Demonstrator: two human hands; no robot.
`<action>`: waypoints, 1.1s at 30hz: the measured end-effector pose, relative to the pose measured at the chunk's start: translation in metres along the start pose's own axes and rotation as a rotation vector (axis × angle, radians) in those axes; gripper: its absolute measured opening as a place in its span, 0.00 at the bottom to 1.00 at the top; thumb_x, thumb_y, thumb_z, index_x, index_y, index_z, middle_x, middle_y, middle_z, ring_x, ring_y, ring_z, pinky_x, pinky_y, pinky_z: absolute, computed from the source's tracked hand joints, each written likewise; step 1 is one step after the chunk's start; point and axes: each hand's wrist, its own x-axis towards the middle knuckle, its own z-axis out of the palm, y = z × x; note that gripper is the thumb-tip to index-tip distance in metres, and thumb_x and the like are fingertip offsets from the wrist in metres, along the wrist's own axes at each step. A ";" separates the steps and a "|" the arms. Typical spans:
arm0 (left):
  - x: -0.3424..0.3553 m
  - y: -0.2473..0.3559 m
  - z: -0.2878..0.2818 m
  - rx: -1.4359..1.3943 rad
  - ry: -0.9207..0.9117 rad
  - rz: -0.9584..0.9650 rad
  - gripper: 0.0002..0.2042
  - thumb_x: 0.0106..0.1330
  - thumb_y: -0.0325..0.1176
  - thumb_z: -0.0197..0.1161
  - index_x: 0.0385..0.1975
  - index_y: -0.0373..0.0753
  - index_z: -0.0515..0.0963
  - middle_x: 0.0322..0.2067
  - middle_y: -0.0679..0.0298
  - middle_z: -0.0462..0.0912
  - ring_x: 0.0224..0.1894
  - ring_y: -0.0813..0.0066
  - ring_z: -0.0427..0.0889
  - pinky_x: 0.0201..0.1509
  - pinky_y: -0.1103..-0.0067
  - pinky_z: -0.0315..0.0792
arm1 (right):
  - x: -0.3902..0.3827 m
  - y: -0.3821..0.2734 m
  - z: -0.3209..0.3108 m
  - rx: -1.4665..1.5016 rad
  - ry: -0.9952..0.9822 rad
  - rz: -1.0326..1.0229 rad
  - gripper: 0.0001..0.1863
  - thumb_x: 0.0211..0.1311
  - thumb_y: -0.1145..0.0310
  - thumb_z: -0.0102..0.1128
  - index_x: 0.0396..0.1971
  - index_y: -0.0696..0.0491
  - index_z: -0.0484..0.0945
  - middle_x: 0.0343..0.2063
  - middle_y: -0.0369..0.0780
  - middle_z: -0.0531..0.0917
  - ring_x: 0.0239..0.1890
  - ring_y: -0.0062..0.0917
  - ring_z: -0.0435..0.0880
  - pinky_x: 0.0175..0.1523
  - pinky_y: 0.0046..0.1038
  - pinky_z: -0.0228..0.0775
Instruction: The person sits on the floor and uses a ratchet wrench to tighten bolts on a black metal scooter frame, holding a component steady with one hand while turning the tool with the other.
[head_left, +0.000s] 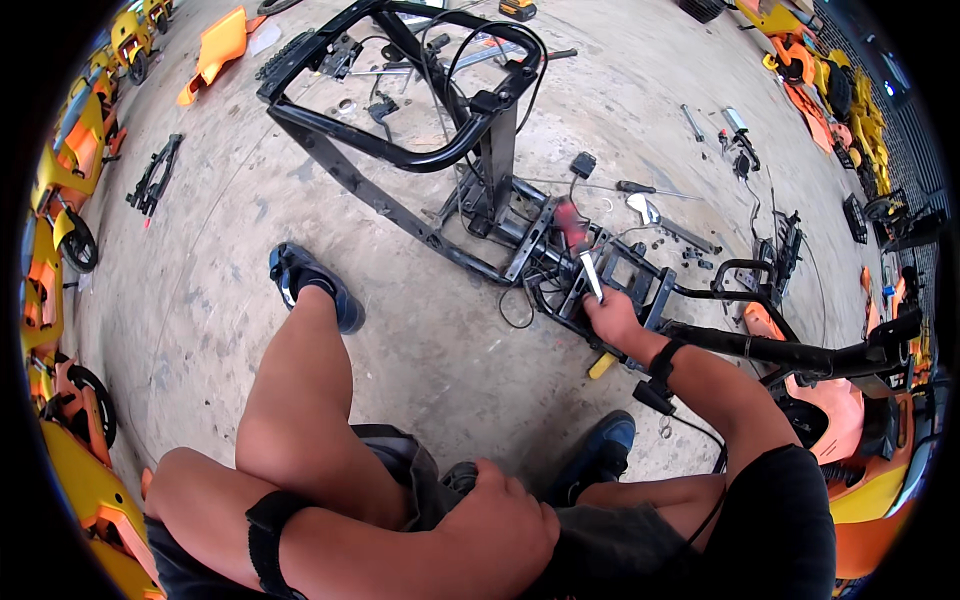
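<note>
My right hand [612,320] is closed around a tool with a silver shank and a red end [590,275]. Motion blurs its red end, so its exact kind is unclear. The tool is over the middle of a black metal vehicle frame [330,165], among cables and brackets. Low in front of me, my left hand [500,520] lies at my lap with its fingers curled; what they hold, if anything, is hidden. Beside it shows a dark rounded thing [460,478] that I cannot identify.
A screwdriver [640,188], an adjustable wrench [675,225] and small dark parts [697,258] lie right of the frame. At far left are a black fork-like part [157,178] and yellow-orange vehicles [70,235]. An orange panel [218,50] lies behind. Cables loop around the frame.
</note>
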 end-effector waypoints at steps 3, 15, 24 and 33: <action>-0.004 0.001 0.001 0.011 0.030 0.019 0.12 0.64 0.34 0.52 0.40 0.37 0.79 0.35 0.58 0.84 0.40 0.63 0.82 0.46 0.67 0.69 | 0.004 0.004 0.015 0.092 0.294 0.317 0.19 0.60 0.57 0.53 0.31 0.61 0.79 0.29 0.56 0.82 0.39 0.50 0.82 0.47 0.44 0.72; 0.002 0.000 0.002 0.094 -0.021 0.061 0.13 0.64 0.35 0.52 0.41 0.36 0.79 0.35 0.58 0.84 0.39 0.64 0.82 0.44 0.68 0.69 | 0.006 -0.024 -0.025 -0.452 -0.512 -0.724 0.13 0.56 0.61 0.56 0.29 0.56 0.79 0.25 0.52 0.81 0.33 0.50 0.80 0.41 0.45 0.73; -0.004 0.005 0.002 0.119 -0.039 0.076 0.14 0.65 0.35 0.51 0.43 0.35 0.78 0.36 0.57 0.84 0.40 0.63 0.81 0.47 0.66 0.69 | 0.010 0.021 0.025 0.283 0.339 0.402 0.17 0.60 0.59 0.54 0.32 0.60 0.79 0.26 0.54 0.82 0.34 0.48 0.83 0.42 0.41 0.72; -0.002 0.004 -0.014 0.091 -0.018 0.043 0.14 0.64 0.36 0.52 0.43 0.35 0.78 0.36 0.56 0.84 0.40 0.63 0.81 0.49 0.65 0.69 | 0.008 -0.027 -0.027 -0.480 -0.615 -0.733 0.13 0.55 0.61 0.57 0.30 0.57 0.79 0.26 0.53 0.82 0.32 0.51 0.80 0.41 0.45 0.73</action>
